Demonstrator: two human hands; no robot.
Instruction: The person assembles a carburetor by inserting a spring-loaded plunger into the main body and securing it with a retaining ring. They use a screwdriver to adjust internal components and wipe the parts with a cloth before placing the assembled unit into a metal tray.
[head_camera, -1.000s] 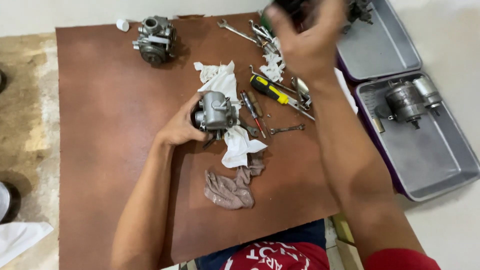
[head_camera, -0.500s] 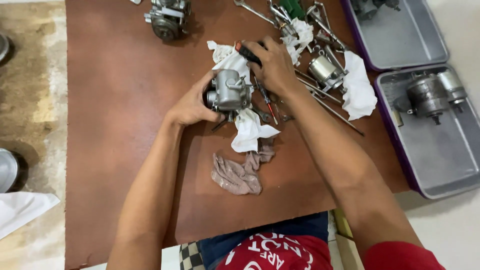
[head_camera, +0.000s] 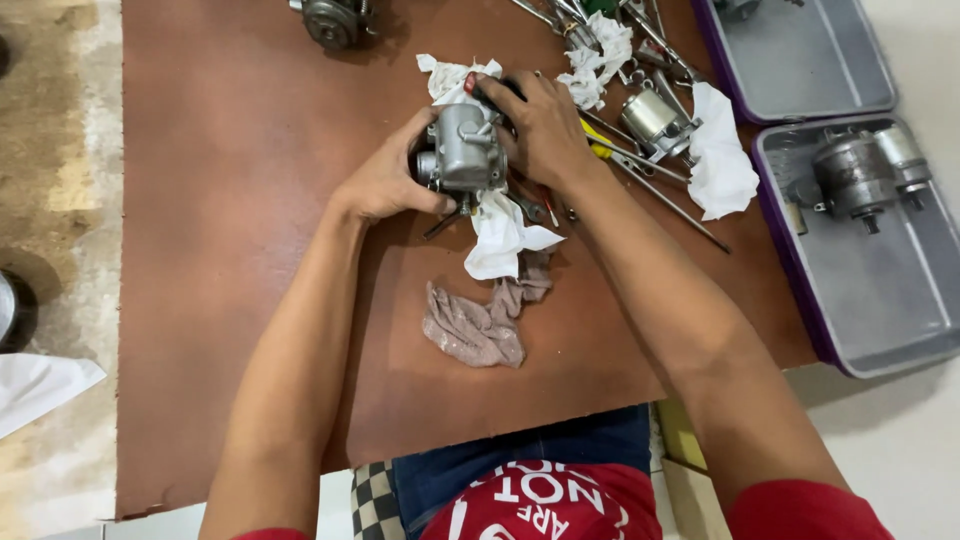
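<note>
A person sits at a brown board tabletop (head_camera: 230, 250), seen from above. Both bare hands close around a small grey cast-metal carburettor body (head_camera: 464, 150) near the middle of the board. The left hand (head_camera: 385, 180) cups its left side, fingers curled under it. The right hand (head_camera: 545, 125) wraps over its right side and also grips a tool with a red-and-black handle (head_camera: 478, 86) against the top. The carburettor rests on a crumpled white paper towel (head_camera: 500, 235). A dirty grey-brown rag (head_camera: 475, 325) lies just below that. To the right are loose metal rods and wrenches (head_camera: 650, 180), another white paper wad (head_camera: 722, 165), and two grey metal trays with purple rims (head_camera: 880, 300), the nearer holding a grey cylindrical motor part (head_camera: 855, 178).
</note>
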